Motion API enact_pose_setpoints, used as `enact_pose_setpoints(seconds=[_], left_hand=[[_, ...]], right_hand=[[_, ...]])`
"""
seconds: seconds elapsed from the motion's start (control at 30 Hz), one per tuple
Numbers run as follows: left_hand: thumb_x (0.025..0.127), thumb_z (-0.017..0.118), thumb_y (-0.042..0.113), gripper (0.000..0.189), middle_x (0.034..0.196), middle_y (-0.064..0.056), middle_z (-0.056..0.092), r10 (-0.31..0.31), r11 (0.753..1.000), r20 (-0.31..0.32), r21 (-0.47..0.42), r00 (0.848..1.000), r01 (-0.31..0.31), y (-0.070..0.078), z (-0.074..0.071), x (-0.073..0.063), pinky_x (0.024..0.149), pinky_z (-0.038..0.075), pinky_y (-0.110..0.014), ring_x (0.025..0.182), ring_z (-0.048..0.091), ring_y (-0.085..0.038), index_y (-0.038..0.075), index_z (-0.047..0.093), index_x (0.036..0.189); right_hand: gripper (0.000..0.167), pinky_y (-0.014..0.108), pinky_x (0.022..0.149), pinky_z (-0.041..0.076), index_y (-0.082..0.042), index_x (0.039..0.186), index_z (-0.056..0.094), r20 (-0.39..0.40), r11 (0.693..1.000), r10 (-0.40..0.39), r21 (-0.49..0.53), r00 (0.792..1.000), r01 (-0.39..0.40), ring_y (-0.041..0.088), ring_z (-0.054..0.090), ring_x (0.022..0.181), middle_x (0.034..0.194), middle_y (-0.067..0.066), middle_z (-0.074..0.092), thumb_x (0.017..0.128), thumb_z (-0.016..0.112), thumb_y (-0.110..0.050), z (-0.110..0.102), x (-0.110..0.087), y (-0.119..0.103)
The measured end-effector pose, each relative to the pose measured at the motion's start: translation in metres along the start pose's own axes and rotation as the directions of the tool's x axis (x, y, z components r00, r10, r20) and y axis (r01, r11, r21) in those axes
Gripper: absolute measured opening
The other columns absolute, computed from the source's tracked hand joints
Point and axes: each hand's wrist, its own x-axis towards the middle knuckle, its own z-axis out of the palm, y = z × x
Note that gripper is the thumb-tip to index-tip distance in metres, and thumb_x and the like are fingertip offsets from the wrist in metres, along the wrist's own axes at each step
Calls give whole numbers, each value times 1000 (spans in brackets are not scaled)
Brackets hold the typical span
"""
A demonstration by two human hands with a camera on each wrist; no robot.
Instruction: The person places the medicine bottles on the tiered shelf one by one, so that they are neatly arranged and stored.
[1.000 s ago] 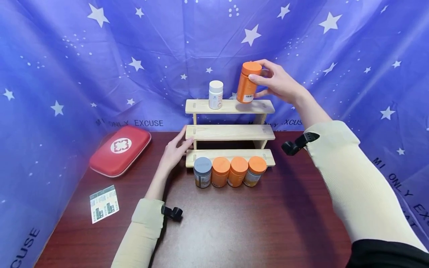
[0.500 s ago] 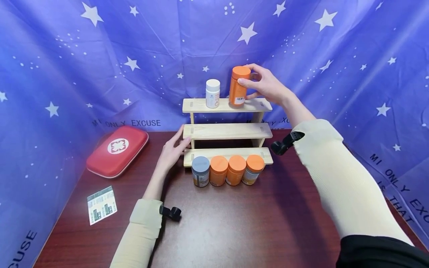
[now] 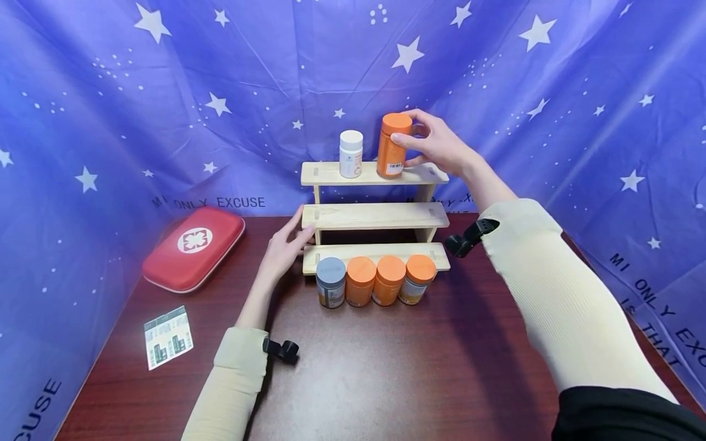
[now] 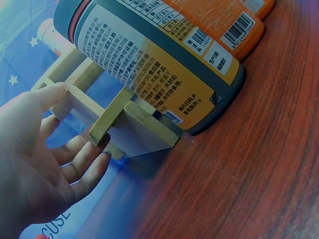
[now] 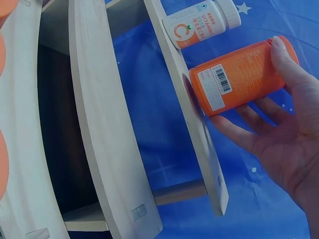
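Setting the orange bottle (image 3: 390, 152) down on the top board (image 3: 429, 176) seems to be the step in hand. It is gripped near its top by the right hand (image 3: 441, 144), thumb in front, and held at the board beside the white bottle (image 3: 350, 156), gap between. Full seating of the base can't be confirmed. Best set plumb, base flat on wood, not overhanging either board edge; grip then best loosened to the right, so the white bottle isn't knocked. Rack (image 3: 380, 216) should be steadied throughout: its left end is touched by the left hand (image 3: 282, 250), fingers loose, nothing clenched. View notes: by the head camera, both hands and the rack are covered together. In the right wrist view, the bottle's base and barcode (image 5: 223, 78) are shown large, close against the board. In the left wrist view, thumb and fingertip placement on the rack is shown, plus the grey jar (image 4: 157, 67) label; the orange bottle isn't seen there.
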Motion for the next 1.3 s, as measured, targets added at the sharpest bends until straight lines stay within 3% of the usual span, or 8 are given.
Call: enact_pose_setpoints(seconds=[0.37,0.57,0.93,1.3], left_hand=[[100,59,57,64,116,-18,76,-4,1000,-4,8,1000,4,-1,0,1,93,63,-43,107,73,-30,53,30,156],[100,59,57,64,117,-19,76,-1,1000,-3,14,1000,1,-1,-1,2,96,62,-47,109,72,-32,52,29,156],[99,60,58,65,117,-16,76,-2,1000,-13,12,1000,2,-1,0,2,92,63,-42,106,73,-27,52,30,157],[100,59,56,64,117,-18,75,-5,1000,-5,21,1000,5,0,0,1,94,62,-45,107,73,-32,53,30,156]], right_hand=[[52,44,88,65,-23,149,47,-15,1000,-6,7,1000,7,23,55,126,126,0,56,100,67,-28,2,0,7],[54,43,88,65,-23,150,46,0,1000,-14,6,1000,14,25,55,129,132,2,56,101,67,-28,0,0,8],[57,42,89,64,-25,152,44,-21,999,-18,-32,1000,17,26,54,132,133,3,54,100,67,-32,0,-1,12],[60,43,90,64,-23,153,44,-42,998,3,-56,999,-5,26,54,132,130,2,55,99,69,-32,1,-2,13]])
